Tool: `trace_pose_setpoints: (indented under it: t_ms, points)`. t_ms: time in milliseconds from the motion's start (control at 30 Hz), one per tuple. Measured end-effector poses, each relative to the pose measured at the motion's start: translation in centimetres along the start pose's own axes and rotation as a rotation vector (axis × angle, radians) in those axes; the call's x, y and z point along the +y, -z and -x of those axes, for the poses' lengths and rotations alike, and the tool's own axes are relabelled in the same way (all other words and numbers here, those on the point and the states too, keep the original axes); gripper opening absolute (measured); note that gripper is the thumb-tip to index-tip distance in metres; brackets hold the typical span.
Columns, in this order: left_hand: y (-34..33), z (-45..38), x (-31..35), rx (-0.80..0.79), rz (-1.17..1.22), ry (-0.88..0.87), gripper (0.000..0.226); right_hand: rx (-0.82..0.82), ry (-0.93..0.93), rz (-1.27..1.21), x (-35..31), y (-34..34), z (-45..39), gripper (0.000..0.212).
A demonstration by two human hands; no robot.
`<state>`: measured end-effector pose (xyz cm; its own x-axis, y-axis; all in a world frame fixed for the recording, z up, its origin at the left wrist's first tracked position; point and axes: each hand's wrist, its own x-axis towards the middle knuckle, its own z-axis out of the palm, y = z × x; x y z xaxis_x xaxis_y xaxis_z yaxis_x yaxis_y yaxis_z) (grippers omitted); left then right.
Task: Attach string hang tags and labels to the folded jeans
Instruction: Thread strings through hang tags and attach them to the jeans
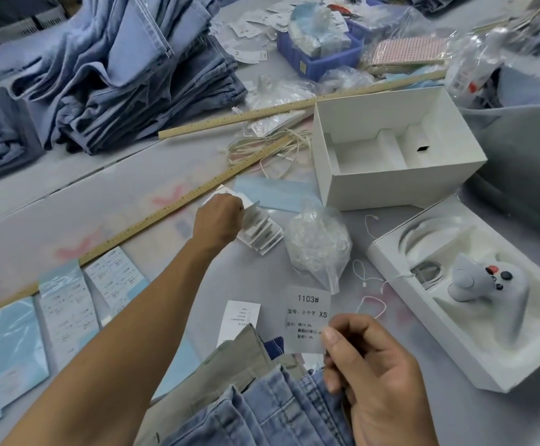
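- The folded jeans (pixel 262 413) lay at the bottom edge, nearest to the person, with a khaki garment (pixel 230 365) partly under them.
- The right hand (pixel 374 375) was just above the jeans and pinched a translucent label (pixel 308 318) printed "1103#" and "XS" between thumb and forefinger; the other fingers were curled.
- A white paper tag (pixel 241 317) lay just beside this label, to its left.
- Sheets of printed labels (pixel 114 281) lay in a row on the left, along a wooden ruler (pixel 152 217).
- The left hand (pixel 220 217) reached over the table (pixel 172 317) to a fanned stack of hang tags (pixel 262 235); its fingers were curled on the top tag.
- A clear bag of string loops (pixel 318 243) stood just right of the stack.
- Loose string loops (pixel 371 304) lay near an open box with a grey controller (pixel 484 278).
- An empty white box (pixel 394 146) stood behind.
- Far back, stacked jeans (pixel 127 75) and a blue bin (pixel 317 56) stood.
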<state>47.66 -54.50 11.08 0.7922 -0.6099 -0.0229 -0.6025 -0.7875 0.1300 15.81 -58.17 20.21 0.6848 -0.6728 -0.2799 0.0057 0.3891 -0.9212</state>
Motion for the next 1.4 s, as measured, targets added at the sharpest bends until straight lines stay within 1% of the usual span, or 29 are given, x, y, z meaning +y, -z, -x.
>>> trace_pose_setpoints:
  t_ms: [100, 167, 233, 333, 400, 500, 600, 633, 733, 767, 800, 867, 933, 1000, 1033, 1067, 1100, 1133, 1167, 1200, 1233, 1267, 1333, 1400]
  points:
    - [0.5, 0.0, 0.0, 0.040, -0.024, -0.053, 0.019, 0.001, 0.000, 0.005, 0.0, 0.0, 0.1, 0.005]
    - [0.7, -0.2, -0.2, 0.058, 0.010, -0.048, 0.020, 0.001, 0.002, 0.003, 0.0, 0.1, 0.1, 0.006]
    - [0.8, -0.3, -0.3, 0.048, 0.107, 0.016, 0.024, -0.001, 0.002, -0.002, 0.0, 0.0, 0.1, 0.005]
    - [0.8, -0.6, -0.7, 0.013, 0.340, 0.168, 0.029, 0.007, 0.008, -0.017, -0.1, -0.1, 0.1, 0.004]
    - [0.7, -0.9, -1.2, 0.007, 0.481, 0.254, 0.030, 0.000, 0.007, -0.012, -0.1, -0.1, 0.1, 0.008]
    - [0.6, -1.1, -2.0, 0.017, 0.585, 0.330, 0.024, -0.007, -0.004, -0.010, -0.2, -0.2, 0.2, 0.028]
    - [0.9, -0.8, -2.8, 0.061, 0.567, 0.366, 0.012, -0.008, -0.004, -0.028, -0.2, -0.2, 0.0, 0.053]
    - [1.1, -0.6, -2.9, 0.091, 0.547, 0.379, 0.013, -0.002, -0.004, -0.029, -0.2, -0.1, 0.0, 0.060]
    - [3.3, 0.5, -1.8, 0.212, 0.514, 0.408, 0.016, 0.013, -0.007, -0.039, -0.3, -0.2, 0.2, 0.066]
    - [4.5, 1.1, -1.1, 0.266, 0.483, 0.395, 0.017, 0.026, -0.002, -0.041, -0.3, -0.2, 0.3, 0.064]
    - [5.6, 2.0, -0.5, 0.324, 0.452, 0.367, 0.018, 0.043, -0.003, -0.048, -0.5, -0.2, 0.4, 0.058]
    - [8.1, 5.1, 0.7, 0.443, 0.414, 0.276, 0.020, 0.067, -0.018, -0.086, -1.1, -0.3, 0.7, 0.030]
    - [10.7, 10.5, 1.6, 0.541, 0.436, 0.153, 0.018, 0.087, -0.026, -0.149, -2.1, -0.2, 0.9, 0.003]
    - [12.7, 17.7, 3.0, 0.635, 0.465, 0.048, 0.014, 0.104, -0.022, -0.208, -3.2, 0.2, 1.4, 0.009]
    - [13.7, 21.6, 4.0, 0.662, 0.527, 0.053, 0.011, 0.112, -0.011, -0.235, -3.8, 0.5, 1.8, 0.010]
    - [14.5, 25.2, 5.3, 0.656, 0.649, 0.124, 0.007, 0.114, -0.009, -0.256, -4.5, 0.6, 2.3, 0.011]
    - [14.6, 28.7, 6.5, 0.628, 0.816, 0.247, 0.005, 0.098, -0.008, -0.280, -5.1, 0.9, 3.0, 0.012]
    - [14.2, 31.7, 7.7, 0.605, 0.962, 0.390, 0.014, 0.082, -0.016, -0.292, -5.7, 0.9, 3.7, 0.012]
    - [13.5, 34.3, 8.8, 0.549, 1.025, 0.515, 0.029, 0.059, -0.020, -0.304, -6.1, 1.1, 4.4, 0.013]
    - [12.6, 36.4, 9.7, 0.444, 1.030, 0.573, 0.046, 0.038, -0.032, -0.306, -6.4, 1.1, 5.2, 0.015]
    - [11.9, 38.1, 10.2, 0.348, 0.982, 0.569, 0.060, 0.018, -0.044, -0.304, -6.5, 1.1, 6.0, 0.016]
    - [11.2, 39.2, 10.6, 0.286, 0.910, 0.548, 0.068, 0.008, -0.066, -0.297, -6.6, 1.0, 6.9, 0.017]
    - [10.4, 40.6, 10.8, 0.302, 0.864, 0.510, 0.058, -0.006, -0.118, -0.288, -6.1, 1.0, 8.6, 0.016]
    - [10.1, 41.7, 10.5, 0.342, 0.857, 0.453, 0.049, -0.031, -0.172, -0.243, -5.2, 0.8, 10.2, 0.006]
